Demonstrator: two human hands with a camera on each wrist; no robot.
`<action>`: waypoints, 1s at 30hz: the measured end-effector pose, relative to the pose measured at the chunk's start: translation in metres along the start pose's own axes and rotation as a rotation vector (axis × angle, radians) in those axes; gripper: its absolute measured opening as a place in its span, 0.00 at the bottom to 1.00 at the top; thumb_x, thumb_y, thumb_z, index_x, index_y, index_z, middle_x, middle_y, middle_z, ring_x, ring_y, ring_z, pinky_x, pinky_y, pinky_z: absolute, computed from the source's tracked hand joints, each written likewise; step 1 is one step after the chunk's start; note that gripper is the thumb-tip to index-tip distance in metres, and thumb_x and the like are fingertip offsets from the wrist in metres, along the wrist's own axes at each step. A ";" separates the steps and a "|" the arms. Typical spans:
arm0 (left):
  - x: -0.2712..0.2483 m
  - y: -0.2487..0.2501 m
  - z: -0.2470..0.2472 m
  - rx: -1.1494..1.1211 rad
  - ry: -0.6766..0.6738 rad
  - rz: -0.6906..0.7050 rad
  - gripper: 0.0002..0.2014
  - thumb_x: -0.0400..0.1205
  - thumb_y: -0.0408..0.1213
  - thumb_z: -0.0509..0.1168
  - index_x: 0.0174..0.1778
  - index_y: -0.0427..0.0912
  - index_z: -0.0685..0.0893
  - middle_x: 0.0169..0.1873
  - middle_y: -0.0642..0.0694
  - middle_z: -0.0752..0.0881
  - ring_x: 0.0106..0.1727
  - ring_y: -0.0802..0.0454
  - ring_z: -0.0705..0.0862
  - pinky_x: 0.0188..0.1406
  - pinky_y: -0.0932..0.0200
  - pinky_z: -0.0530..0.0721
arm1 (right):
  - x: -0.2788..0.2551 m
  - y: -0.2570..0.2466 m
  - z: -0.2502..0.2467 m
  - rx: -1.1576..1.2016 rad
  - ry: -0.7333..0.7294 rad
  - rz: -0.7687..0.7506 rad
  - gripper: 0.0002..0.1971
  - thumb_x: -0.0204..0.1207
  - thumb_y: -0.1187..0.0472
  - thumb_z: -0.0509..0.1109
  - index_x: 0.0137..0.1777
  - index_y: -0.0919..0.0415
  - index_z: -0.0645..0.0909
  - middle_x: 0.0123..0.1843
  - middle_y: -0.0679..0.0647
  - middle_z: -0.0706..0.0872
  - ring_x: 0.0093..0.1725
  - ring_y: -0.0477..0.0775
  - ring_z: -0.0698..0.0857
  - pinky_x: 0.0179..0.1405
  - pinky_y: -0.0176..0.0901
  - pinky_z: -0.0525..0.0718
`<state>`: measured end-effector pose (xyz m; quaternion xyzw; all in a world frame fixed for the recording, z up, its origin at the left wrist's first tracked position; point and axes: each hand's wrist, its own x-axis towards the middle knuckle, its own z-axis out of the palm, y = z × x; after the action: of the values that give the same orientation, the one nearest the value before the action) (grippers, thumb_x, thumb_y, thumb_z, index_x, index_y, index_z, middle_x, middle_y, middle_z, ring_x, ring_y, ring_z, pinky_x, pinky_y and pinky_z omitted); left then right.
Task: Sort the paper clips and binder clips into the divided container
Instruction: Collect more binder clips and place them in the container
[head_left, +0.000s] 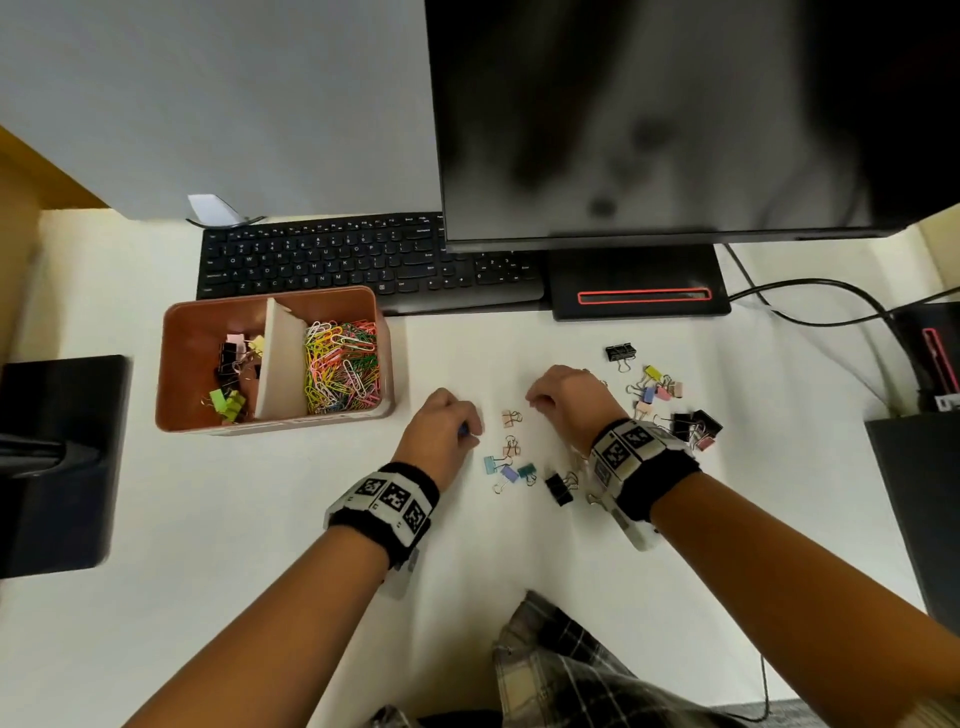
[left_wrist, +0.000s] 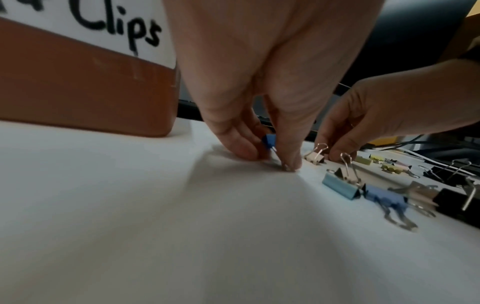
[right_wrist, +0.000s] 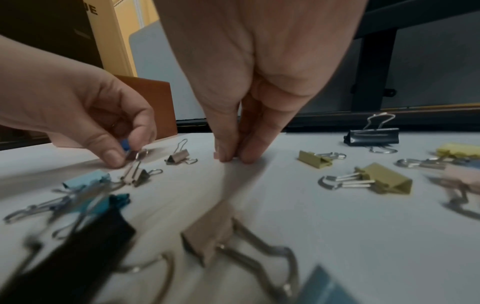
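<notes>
Blue binder clip (left_wrist: 269, 140) pinched by left hand (head_left: 445, 426); right hand (head_left: 563, 397) pinches pink clip (right_wrist: 215, 154).

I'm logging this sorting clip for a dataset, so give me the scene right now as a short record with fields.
left hand: pinches a small blue binder clip at the desk surface
right hand: fingertips pinch a small pink item on the desk; too small to identify
container: left section holds binder clips, right section coloured paper clips
divider: white, leaning
loose binder clips: scattered on the white desk around the right hand
paper clips on desk: none visible
</notes>
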<state>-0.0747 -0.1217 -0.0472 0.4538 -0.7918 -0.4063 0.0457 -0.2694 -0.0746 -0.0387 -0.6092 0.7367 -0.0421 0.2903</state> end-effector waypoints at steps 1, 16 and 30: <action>-0.002 0.001 -0.002 -0.047 -0.014 0.003 0.06 0.72 0.24 0.70 0.37 0.39 0.85 0.40 0.48 0.75 0.38 0.53 0.78 0.45 0.66 0.78 | 0.000 -0.001 -0.001 0.010 0.000 0.005 0.12 0.81 0.64 0.60 0.55 0.63 0.85 0.56 0.60 0.83 0.55 0.60 0.82 0.57 0.49 0.81; -0.021 0.017 0.019 0.027 -0.094 -0.034 0.09 0.73 0.27 0.69 0.49 0.38 0.84 0.50 0.43 0.77 0.46 0.45 0.82 0.53 0.54 0.82 | -0.009 -0.019 -0.005 0.173 0.016 -0.107 0.12 0.75 0.67 0.65 0.55 0.60 0.85 0.53 0.58 0.82 0.47 0.51 0.79 0.57 0.46 0.80; -0.031 -0.012 -0.004 -0.007 -0.031 -0.075 0.08 0.72 0.28 0.71 0.43 0.40 0.80 0.41 0.45 0.82 0.41 0.50 0.79 0.39 0.65 0.72 | 0.003 -0.046 0.015 0.025 -0.141 -0.014 0.12 0.73 0.69 0.68 0.57 0.64 0.82 0.58 0.61 0.79 0.57 0.61 0.80 0.57 0.49 0.79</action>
<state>-0.0472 -0.1039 -0.0434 0.4766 -0.7733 -0.4177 0.0198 -0.2224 -0.0849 -0.0330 -0.6121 0.7096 -0.0101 0.3489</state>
